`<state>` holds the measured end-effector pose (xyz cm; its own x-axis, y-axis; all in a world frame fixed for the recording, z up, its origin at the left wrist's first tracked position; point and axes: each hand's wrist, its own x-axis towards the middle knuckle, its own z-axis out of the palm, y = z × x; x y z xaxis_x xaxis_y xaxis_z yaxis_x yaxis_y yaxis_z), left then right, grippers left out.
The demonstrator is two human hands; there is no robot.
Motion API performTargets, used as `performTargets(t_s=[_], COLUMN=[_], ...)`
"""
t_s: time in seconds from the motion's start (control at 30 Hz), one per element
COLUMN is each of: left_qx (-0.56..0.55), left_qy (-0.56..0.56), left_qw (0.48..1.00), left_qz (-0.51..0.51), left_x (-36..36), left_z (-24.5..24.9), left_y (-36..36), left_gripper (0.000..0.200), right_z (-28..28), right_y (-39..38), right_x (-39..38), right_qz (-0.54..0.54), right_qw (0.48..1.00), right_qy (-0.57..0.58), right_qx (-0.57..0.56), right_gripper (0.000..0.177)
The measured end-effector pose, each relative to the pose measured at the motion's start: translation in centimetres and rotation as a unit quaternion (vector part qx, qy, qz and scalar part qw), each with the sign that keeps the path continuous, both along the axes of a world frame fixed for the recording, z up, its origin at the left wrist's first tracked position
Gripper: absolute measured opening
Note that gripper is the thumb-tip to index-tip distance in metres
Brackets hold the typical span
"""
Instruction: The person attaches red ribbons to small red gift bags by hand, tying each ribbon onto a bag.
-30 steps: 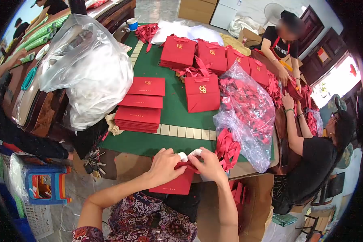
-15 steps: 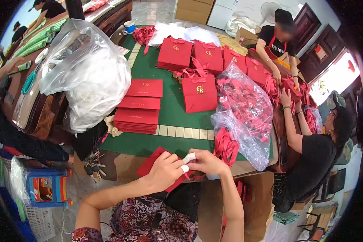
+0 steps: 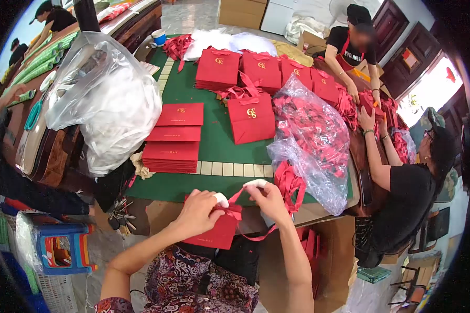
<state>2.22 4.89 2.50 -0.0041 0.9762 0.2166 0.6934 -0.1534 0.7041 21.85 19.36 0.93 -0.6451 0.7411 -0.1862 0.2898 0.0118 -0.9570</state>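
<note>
At the near table edge, my left hand (image 3: 199, 214) is closed on the top of a red paper bag (image 3: 216, 235), which hangs tilted above my lap. A red ribbon (image 3: 237, 196) runs from the bag's top edge to my right hand (image 3: 268, 201), whose thumb and fingertip pinch it. The ribbon's loose end (image 3: 261, 237) droops below that hand. White tape wraps fingers on both hands. Close to my right hand lies a bundle of red ribbons (image 3: 290, 185). Where the ribbon meets the bag, my left fingers partly hide it.
Flat red bags (image 3: 171, 151) lie stacked on the green table mat (image 3: 185, 187). Finished-looking bags (image 3: 250, 117) with handles stand farther back. A clear plastic sack of ribbons (image 3: 316, 135) is at right, a white-filled sack (image 3: 112, 104) at left. Two co-workers (image 3: 415, 193) handle red items at right.
My right hand has moved away from my left, drawing the ribbon out between them. The bag has turned so that more of its face shows. The view has shifted slightly.
</note>
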Motion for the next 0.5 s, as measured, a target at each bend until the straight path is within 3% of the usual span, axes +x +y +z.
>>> performTargets(t_s=[0.07,0.13,0.33,0.4,0.47,0.5], left_qx=[-0.013,-0.041,-0.043,-0.062,-0.06,-0.061], left_qy=[0.013,0.039,0.069,0.069,-0.007,-0.008], left_qw=[1.0,0.997,0.994,0.993,0.995,0.995], left_qz=[0.01,0.044,0.075,0.076,0.074,0.074], left_x=[-0.7,-1.2,-1.9,-2.2,-2.5,-2.7], left_z=[-0.8,-1.4,-3.3,-3.1,-2.8,-2.4], left_y=[0.3,0.7,1.1,1.0,0.7,0.5], left_gripper=[0.02,0.022,0.024,0.024,0.023,0.023], right_z=[0.3,0.6,3.1,3.1,2.2,0.9], right_y=[-0.9,-1.5,-6.7,-9.0,-11.1,-12.0], right_x=[1.5,3.7,6.2,6.6,7.1,7.3], right_qz=[-0.038,-0.036,0.02,0.004,-0.027,-0.068], right_qw=[0.999,0.985,0.955,0.945,0.934,0.944], right_qy=[0.012,-0.058,-0.207,-0.234,-0.277,-0.246], right_qx=[0.034,0.16,0.21,0.227,0.226,0.21], right_gripper=[0.018,0.016,0.013,0.019,0.023,0.026])
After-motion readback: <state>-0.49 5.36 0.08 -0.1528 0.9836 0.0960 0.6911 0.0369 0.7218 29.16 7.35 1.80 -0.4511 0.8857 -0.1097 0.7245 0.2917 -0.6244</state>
